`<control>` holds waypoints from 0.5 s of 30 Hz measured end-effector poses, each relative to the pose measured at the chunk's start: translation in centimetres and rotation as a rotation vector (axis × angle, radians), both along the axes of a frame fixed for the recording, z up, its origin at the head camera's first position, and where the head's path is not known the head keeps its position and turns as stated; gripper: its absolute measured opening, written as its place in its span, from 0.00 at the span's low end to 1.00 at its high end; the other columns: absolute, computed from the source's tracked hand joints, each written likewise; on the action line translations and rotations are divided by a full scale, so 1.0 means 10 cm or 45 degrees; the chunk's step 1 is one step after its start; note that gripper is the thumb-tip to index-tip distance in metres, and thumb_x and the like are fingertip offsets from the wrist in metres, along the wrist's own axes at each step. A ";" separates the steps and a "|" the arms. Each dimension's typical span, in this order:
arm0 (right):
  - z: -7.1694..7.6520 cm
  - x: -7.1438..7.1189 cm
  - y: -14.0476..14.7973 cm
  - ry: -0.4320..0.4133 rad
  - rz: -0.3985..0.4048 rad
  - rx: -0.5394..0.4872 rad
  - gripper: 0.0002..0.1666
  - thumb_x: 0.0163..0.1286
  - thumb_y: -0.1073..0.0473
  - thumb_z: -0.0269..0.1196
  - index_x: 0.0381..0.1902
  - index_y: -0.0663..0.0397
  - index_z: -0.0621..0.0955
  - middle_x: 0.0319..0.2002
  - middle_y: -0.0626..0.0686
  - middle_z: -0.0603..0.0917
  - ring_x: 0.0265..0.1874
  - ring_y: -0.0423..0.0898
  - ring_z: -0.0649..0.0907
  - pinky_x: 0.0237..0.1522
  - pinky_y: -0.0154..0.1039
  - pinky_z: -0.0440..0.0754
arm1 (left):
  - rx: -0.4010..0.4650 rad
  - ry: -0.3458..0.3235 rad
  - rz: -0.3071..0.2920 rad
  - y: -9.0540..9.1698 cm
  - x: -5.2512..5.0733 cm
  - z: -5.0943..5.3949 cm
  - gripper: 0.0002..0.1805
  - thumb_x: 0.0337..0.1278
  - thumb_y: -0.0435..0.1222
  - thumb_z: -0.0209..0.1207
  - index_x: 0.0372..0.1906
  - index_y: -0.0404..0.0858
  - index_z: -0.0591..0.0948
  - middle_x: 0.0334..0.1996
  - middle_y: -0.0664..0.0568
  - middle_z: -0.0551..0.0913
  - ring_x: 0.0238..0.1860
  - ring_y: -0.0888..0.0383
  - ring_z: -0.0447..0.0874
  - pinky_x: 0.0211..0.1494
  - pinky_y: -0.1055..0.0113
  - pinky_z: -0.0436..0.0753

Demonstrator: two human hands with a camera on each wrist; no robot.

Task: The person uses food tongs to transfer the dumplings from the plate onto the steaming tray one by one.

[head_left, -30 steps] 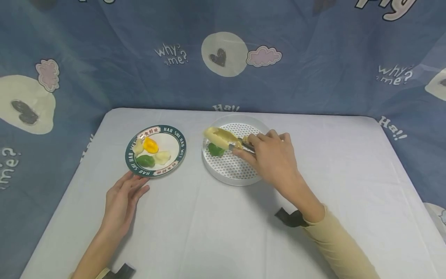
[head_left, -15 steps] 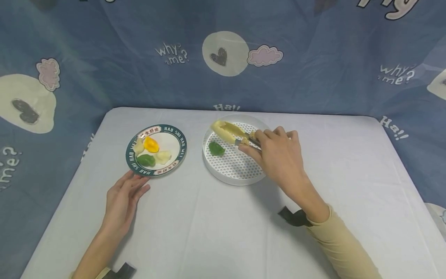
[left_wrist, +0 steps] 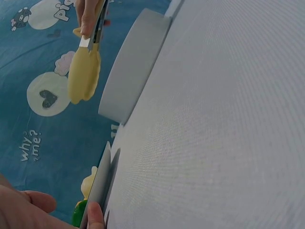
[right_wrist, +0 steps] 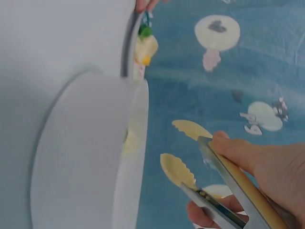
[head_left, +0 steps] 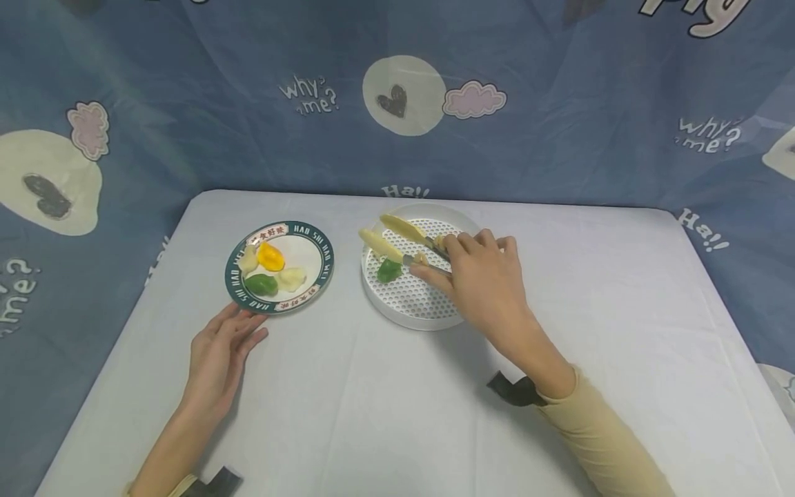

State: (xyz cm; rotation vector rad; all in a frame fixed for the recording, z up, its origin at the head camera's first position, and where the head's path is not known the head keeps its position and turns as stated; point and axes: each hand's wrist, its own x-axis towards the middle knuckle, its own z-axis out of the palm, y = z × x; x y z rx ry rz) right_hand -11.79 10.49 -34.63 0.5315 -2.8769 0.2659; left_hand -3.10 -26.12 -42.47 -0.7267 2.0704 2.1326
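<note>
My right hand [head_left: 487, 279] grips metal tongs [right_wrist: 228, 183] with yellow scalloped tips. The tips stand apart above the white round perforated tray [head_left: 415, 323], with nothing between them. A green dumpling-like piece [head_left: 389, 271] lies in the tray just below the tongs, and pale yellow shows faintly through its wall in the right wrist view. My left hand [head_left: 220, 362] touches the near rim of the green-edged plate [head_left: 326, 257], one finger [left_wrist: 96, 217] under it and the thumb off it. On the plate lie orange [head_left: 270, 256], green [head_left: 261, 284] and pale yellow [head_left: 290, 279] dumpling-like pieces.
A white cloth [head_left: 373, 407] covers the table under both dishes. Behind the table's far edge hangs a blue printed curtain [head_left: 248, 152]. The plate stands left of the tray with a gap between them.
The tongs moved slightly right and up, then back left, and their tips have spread apart. The green piece in the tray sits a little further right. The left hand and plate stayed in place.
</note>
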 end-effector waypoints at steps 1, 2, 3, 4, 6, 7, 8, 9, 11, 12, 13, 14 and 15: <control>-0.02 0.01 -0.03 0.007 0.012 0.004 0.43 0.74 0.21 0.56 0.57 0.52 0.86 0.42 0.52 0.89 0.46 0.58 0.82 0.56 0.62 0.81 | 0.001 -0.002 -0.001 0.00 0.00 0.00 0.37 0.87 0.40 0.43 0.89 0.38 0.44 0.71 0.55 0.67 0.65 0.74 0.79 0.69 0.83 0.85; -0.03 0.02 -0.07 0.014 0.024 0.011 0.42 0.74 0.21 0.57 0.57 0.52 0.86 0.43 0.51 0.90 0.47 0.58 0.83 0.57 0.62 0.81 | 0.002 -0.004 -0.001 0.00 0.00 0.00 0.37 0.87 0.40 0.43 0.89 0.38 0.44 0.71 0.56 0.67 0.65 0.74 0.79 0.68 0.83 0.85; -0.05 0.03 -0.10 0.022 0.037 0.023 0.41 0.74 0.21 0.57 0.57 0.51 0.86 0.45 0.51 0.90 0.49 0.58 0.83 0.59 0.63 0.82 | 0.002 -0.005 -0.001 0.00 0.00 0.00 0.37 0.87 0.40 0.43 0.89 0.38 0.44 0.71 0.56 0.67 0.65 0.74 0.79 0.68 0.83 0.85; -0.06 0.04 -0.14 0.029 0.050 0.032 0.40 0.74 0.22 0.57 0.55 0.50 0.86 0.45 0.50 0.90 0.50 0.58 0.84 0.59 0.62 0.82 | 0.003 -0.006 -0.001 0.00 0.00 0.00 0.37 0.87 0.40 0.43 0.89 0.38 0.44 0.71 0.56 0.67 0.65 0.74 0.79 0.68 0.83 0.85; -0.09 0.06 -0.22 0.043 0.074 0.059 0.39 0.74 0.21 0.56 0.53 0.49 0.86 0.44 0.49 0.90 0.51 0.57 0.84 0.60 0.61 0.82 | 0.000 -0.007 -0.003 0.00 0.00 0.00 0.37 0.87 0.39 0.43 0.89 0.39 0.44 0.70 0.57 0.68 0.65 0.74 0.79 0.68 0.83 0.86; -0.10 0.07 -0.26 0.053 0.088 0.074 0.39 0.74 0.21 0.57 0.51 0.48 0.86 0.44 0.49 0.90 0.51 0.57 0.85 0.59 0.60 0.83 | -0.002 -0.008 -0.004 0.00 0.00 0.00 0.37 0.87 0.39 0.42 0.89 0.39 0.44 0.70 0.56 0.68 0.65 0.73 0.79 0.68 0.83 0.86; -0.12 0.09 -0.30 0.055 0.100 0.086 0.38 0.74 0.21 0.57 0.50 0.48 0.86 0.42 0.48 0.90 0.50 0.56 0.85 0.58 0.59 0.83 | -0.002 -0.008 -0.004 0.00 0.00 0.00 0.37 0.87 0.39 0.42 0.89 0.39 0.44 0.71 0.56 0.68 0.65 0.73 0.79 0.68 0.83 0.86; -0.12 0.10 -0.34 0.058 0.112 0.101 0.38 0.74 0.20 0.56 0.49 0.47 0.86 0.41 0.48 0.89 0.49 0.56 0.84 0.57 0.58 0.83 | -0.005 -0.008 -0.005 0.00 0.00 0.00 0.37 0.87 0.39 0.42 0.89 0.38 0.44 0.71 0.55 0.68 0.66 0.73 0.79 0.68 0.83 0.85; -0.14 0.11 -0.42 0.065 0.140 0.120 0.38 0.74 0.20 0.55 0.49 0.47 0.85 0.41 0.47 0.90 0.48 0.55 0.84 0.54 0.56 0.83 | -0.010 -0.007 -0.006 0.00 0.00 0.00 0.37 0.87 0.39 0.42 0.89 0.38 0.44 0.73 0.53 0.67 0.66 0.73 0.78 0.68 0.83 0.85; -0.14 0.12 -0.46 0.068 0.155 0.130 0.38 0.74 0.20 0.55 0.48 0.47 0.85 0.41 0.47 0.90 0.46 0.54 0.84 0.54 0.55 0.83 | -0.010 -0.007 -0.006 0.00 0.00 0.00 0.37 0.87 0.39 0.42 0.89 0.38 0.44 0.74 0.52 0.66 0.66 0.73 0.78 0.68 0.83 0.85; -0.15 0.11 -0.50 0.063 0.168 0.138 0.39 0.74 0.20 0.55 0.48 0.47 0.84 0.42 0.47 0.90 0.45 0.53 0.83 0.53 0.54 0.83 | -0.008 -0.006 -0.006 0.00 0.00 0.00 0.37 0.87 0.39 0.42 0.89 0.38 0.43 0.74 0.52 0.66 0.66 0.73 0.78 0.68 0.83 0.85; -0.16 0.11 -0.54 0.056 0.181 0.146 0.39 0.74 0.19 0.55 0.48 0.47 0.84 0.43 0.47 0.90 0.45 0.52 0.82 0.52 0.54 0.82 | -0.005 -0.005 -0.006 0.00 0.00 0.00 0.37 0.87 0.39 0.42 0.89 0.39 0.43 0.75 0.52 0.66 0.66 0.73 0.78 0.68 0.83 0.85; -0.16 0.11 -0.57 0.050 0.192 0.155 0.39 0.74 0.19 0.54 0.48 0.47 0.83 0.43 0.47 0.90 0.44 0.52 0.81 0.51 0.53 0.82 | -0.001 -0.003 -0.005 0.00 0.00 0.00 0.37 0.87 0.39 0.42 0.89 0.39 0.43 0.75 0.52 0.65 0.66 0.73 0.78 0.69 0.83 0.85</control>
